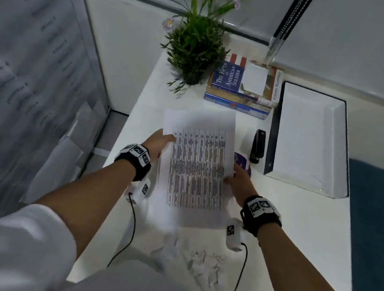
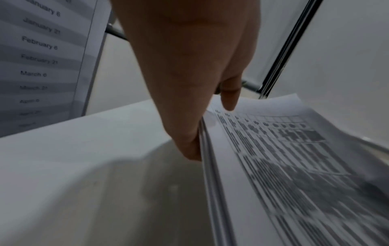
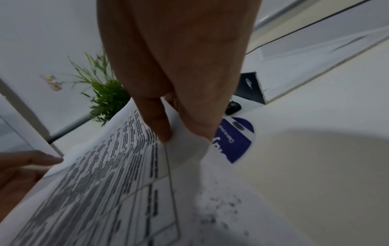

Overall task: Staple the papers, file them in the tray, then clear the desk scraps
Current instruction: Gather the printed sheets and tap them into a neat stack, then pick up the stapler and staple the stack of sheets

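- Left hand [image 1: 159,140] pinches papers [image 1: 196,168] at their left edge
- Right hand [image 1: 239,184] pinches their right edge
- Stapler [image 1: 258,146], tray [image 1: 335,150] right of papers
- Scraps [image 1: 203,265] nearer the person

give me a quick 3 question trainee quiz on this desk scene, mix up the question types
1. True or false: the papers are already lying in the tray.
2. Multiple choice: where is the stapler? A) in the left hand B) on the desk between the papers and the tray C) on top of the books
3. Fill in: the torn paper scraps lie on the desk's ____ edge, close to the person.

Key
1. False: the left hand and right hand each hold a side of the stack above the desk.
2. B
3. near
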{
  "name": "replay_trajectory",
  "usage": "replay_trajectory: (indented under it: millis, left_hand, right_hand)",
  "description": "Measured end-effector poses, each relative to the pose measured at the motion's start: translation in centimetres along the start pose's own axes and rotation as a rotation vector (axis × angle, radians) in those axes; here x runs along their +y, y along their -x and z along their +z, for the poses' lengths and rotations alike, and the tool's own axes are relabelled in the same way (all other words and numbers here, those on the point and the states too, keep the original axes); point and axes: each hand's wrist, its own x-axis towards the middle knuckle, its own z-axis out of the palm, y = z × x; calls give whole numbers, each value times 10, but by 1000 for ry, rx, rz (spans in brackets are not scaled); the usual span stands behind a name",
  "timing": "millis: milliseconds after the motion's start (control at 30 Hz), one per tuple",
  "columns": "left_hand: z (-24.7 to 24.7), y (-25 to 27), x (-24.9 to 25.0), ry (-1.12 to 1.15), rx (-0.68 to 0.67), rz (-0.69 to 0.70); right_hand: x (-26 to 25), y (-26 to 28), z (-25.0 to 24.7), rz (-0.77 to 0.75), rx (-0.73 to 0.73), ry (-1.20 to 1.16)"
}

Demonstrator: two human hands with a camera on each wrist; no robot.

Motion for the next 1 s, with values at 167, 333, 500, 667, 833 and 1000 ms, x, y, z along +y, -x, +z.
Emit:
replay_trajectory:
  millis: [167, 333, 500, 667, 833, 1000]
  left_hand:
    - [-3, -32, -2, -30, 49, 63]
    - [6, -54, -10, -31, 72, 24]
    - [10, -68, -13, -98, 100, -18]
    - [11, -77, -16, -180, 133, -8]
    - [4, -85, -17, -147, 105, 208]
    - [-5, -91, -6, -303, 38, 290]
  right_hand:
    - [18, -12, 5, 78, 2, -13]
    - [19, -20, 13, 98, 90, 105]
    - [6, -28, 13, 166, -5, 401]
    - [-41, -49, -30, 85, 376, 785]
    - [-57, -92, -59, 173, 514, 792]
    - [-45, -115, -58, 290, 483, 679]
